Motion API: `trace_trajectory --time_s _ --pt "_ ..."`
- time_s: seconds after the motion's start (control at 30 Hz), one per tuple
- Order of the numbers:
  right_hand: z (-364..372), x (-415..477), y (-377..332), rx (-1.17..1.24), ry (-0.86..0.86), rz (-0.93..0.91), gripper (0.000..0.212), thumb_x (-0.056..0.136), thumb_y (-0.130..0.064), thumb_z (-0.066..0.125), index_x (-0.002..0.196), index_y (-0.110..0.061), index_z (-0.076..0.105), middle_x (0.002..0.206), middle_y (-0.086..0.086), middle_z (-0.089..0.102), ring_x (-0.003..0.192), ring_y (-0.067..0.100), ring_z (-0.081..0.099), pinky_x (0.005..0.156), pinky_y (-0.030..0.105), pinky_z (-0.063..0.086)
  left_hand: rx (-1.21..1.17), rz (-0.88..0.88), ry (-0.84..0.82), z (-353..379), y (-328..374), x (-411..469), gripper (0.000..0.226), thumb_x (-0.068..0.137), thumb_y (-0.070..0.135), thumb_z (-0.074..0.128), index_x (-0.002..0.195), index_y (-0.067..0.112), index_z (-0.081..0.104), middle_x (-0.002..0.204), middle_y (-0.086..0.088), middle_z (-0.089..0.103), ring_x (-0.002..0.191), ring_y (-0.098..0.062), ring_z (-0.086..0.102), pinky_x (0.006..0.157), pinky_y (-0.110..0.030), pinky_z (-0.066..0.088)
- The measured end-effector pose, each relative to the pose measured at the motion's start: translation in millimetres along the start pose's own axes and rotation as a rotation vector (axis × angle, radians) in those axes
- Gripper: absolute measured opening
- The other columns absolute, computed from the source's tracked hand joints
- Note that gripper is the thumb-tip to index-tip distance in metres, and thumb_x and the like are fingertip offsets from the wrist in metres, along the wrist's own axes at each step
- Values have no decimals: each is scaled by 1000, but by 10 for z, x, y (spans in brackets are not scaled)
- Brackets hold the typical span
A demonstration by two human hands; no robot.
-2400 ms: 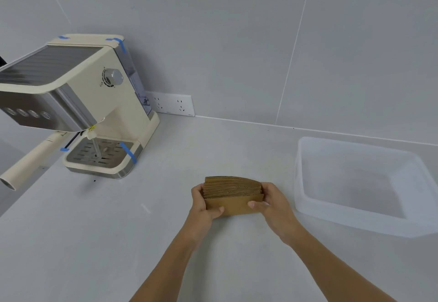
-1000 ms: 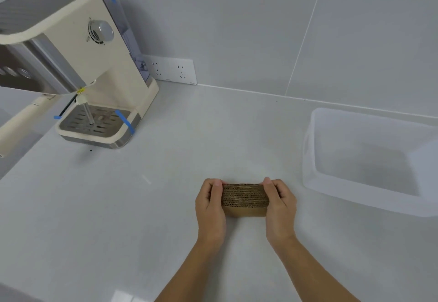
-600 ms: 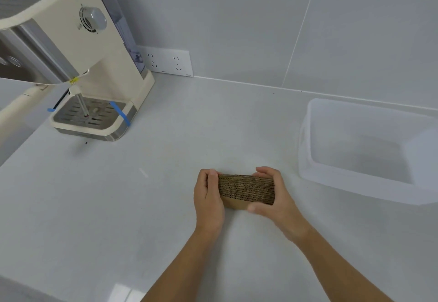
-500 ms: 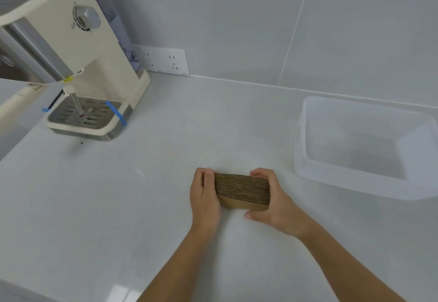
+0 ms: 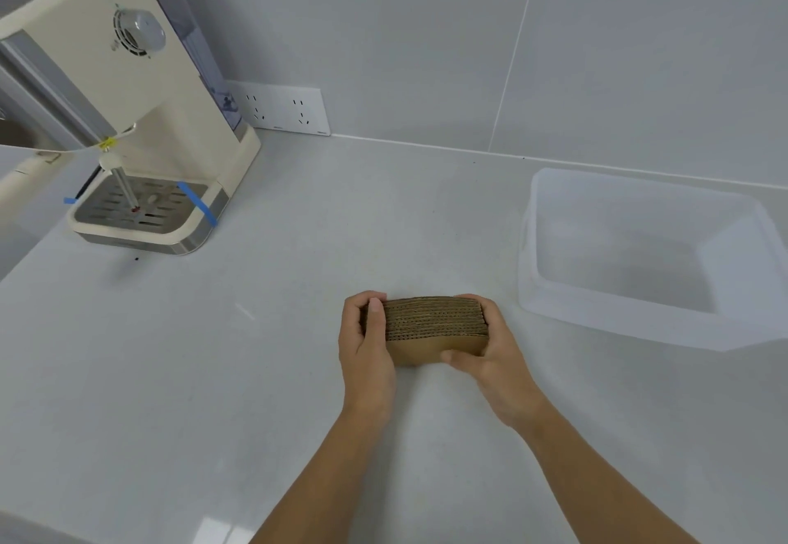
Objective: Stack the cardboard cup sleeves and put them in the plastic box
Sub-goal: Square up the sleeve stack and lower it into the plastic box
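Note:
A tight stack of brown cardboard cup sleeves (image 5: pixel 435 326) stands on edge on the white counter, its corrugated edges facing up. My left hand (image 5: pixel 366 345) presses against the stack's left end. My right hand (image 5: pixel 490 351) wraps the right end, fingers behind and thumb on the front face. The translucent plastic box (image 5: pixel 614 317) sits to the right of the stack, a short gap away, with nothing visible inside it.
A cream espresso machine (image 5: pixel 128 117) with blue tape strips stands at the back left, its drip tray (image 5: pixel 140 206) facing the counter. A white wall socket (image 5: pixel 281 110) sits low on the grey tiled wall. The counter's front edge runs along the lower left.
Both hands stayed on the stack. My right hand shifted from pressing the end to wrapping around it, thumb in front. The view drifted slightly, and the stack stays on the counter.

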State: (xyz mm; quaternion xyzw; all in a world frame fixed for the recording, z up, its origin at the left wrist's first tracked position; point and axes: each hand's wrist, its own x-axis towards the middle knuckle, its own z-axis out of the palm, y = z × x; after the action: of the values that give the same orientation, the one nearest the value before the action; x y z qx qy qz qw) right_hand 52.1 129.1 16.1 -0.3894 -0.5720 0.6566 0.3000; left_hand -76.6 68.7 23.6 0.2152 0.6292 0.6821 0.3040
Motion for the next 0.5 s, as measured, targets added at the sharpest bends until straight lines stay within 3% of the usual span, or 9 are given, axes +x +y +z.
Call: trace_trajectory --time_s 0.07,0.17,0.23,0.33,0.43,0.5 --pt "-18 0 9 -32 -7 0 60 71 8 68 104 -38 49 103 -8 61 92 -2 60 75 18 52 -21 -36 -139 -90 -6 1 6 89 33 53 87 33 58 78 29 59 81 1 52 68 -7 43" --pt "-22 4 20 -20 -4 11 59 73 9 66 103 -38 48 103 -7 62 91 -3 62 72 13 51 58 -52 -433 -306 -59 52 51 68 34 70 113 34 45 92 27 60 89 3 57 76 -16 48" --pt "-15 4 13 -47 -3 12 59 74 8 66 104 -38 46 104 -8 60 90 -6 60 72 11 49 219 -22 -553 -412 -58 103 64 69 24 71 119 42 34 109 17 54 96 3 55 80 -18 48" --pt "-9 10 21 -62 5 12 59 74 7 67 104 -38 44 105 -7 58 91 -6 59 75 14 50 305 11 -583 -495 -80 147 62 76 20 66 116 52 31 114 10 49 101 2 53 83 -18 47" --pt "-42 7 24 -27 -7 30 59 74 10 64 109 -34 46 111 -1 59 102 8 59 85 28 51 295 -9 -578 -538 -105 195 55 75 21 68 113 49 39 108 20 56 104 -5 55 88 -27 47" --pt "-115 13 11 -5 -43 45 58 75 15 59 112 -29 48 114 1 60 106 13 59 88 30 50 305 -25 -585 -547 -98 223 49 75 22 68 110 46 44 102 26 59 102 -6 56 87 -30 47"
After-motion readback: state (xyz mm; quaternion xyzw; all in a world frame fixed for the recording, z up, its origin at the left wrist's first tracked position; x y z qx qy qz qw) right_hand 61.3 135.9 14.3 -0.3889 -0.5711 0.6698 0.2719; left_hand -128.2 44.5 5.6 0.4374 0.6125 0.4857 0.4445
